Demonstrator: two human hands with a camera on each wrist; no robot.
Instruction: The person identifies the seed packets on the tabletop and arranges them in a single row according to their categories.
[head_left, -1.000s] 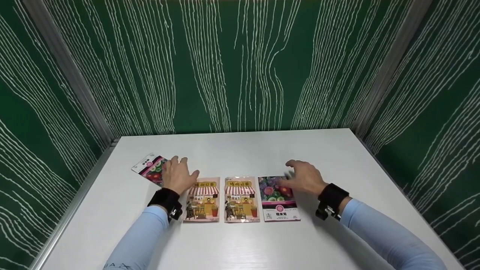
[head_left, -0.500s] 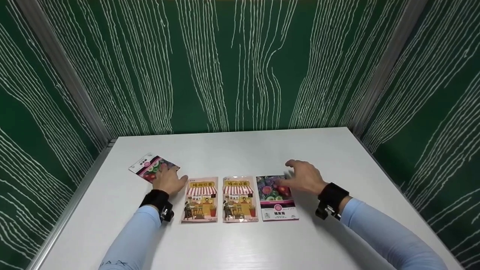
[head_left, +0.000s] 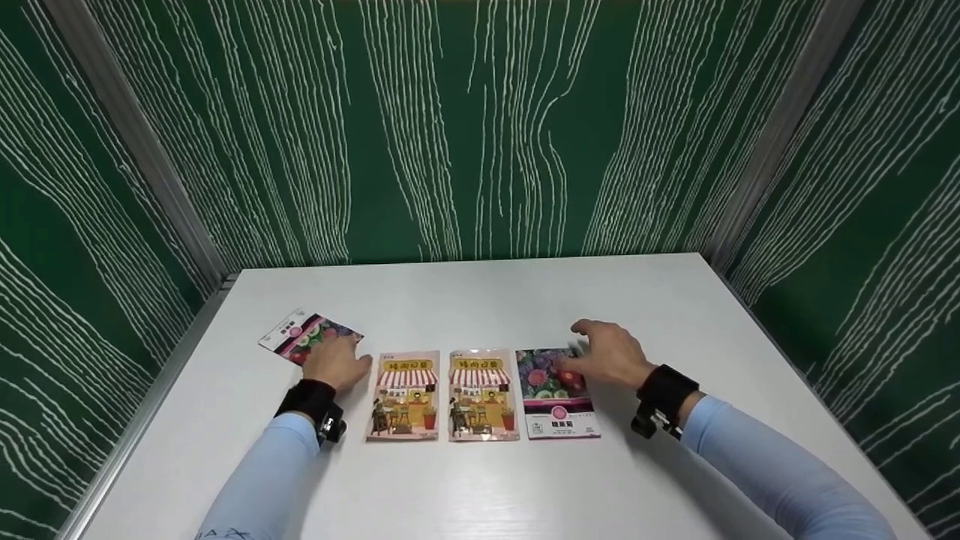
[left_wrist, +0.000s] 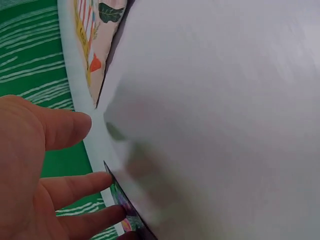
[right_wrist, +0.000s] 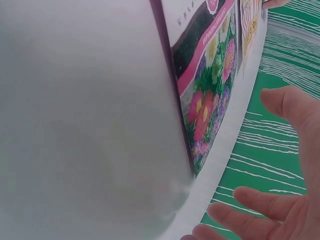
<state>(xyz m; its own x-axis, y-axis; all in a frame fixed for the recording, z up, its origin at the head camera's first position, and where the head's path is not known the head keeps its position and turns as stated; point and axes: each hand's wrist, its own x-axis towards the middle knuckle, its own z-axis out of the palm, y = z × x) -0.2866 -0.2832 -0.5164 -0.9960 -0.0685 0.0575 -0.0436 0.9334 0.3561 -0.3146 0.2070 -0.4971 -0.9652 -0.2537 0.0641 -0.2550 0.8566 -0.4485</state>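
Note:
At the left of the table, a slanted flower seed packet (head_left: 289, 332) lies face up, its near part hidden under my left hand (head_left: 337, 365). In the left wrist view, the extended fingers reach over that packet's edge (left_wrist: 131, 212), with the thumb held apart. My right hand (head_left: 613, 355) is spread above the upper right corner of a second flower packet (head_left: 559, 420); its fingers (right_wrist: 245, 220) are loosely bent and hold nothing. Between the hands lie two pink packets with a shop-front picture, a left one (head_left: 405, 397) and a right one (head_left: 482, 405).
Three packets form a straight row with narrow gaps on the white table (head_left: 480, 495). A green wall (head_left: 525, 150) with pale wavy lines rises behind the table's far edge. Grey metal posts (head_left: 772, 135) stand at the back corners.
My left hand has moved left, off the corner of the left shop-front packet, showing more of the slanted flower packet. The right hand has stayed in place.

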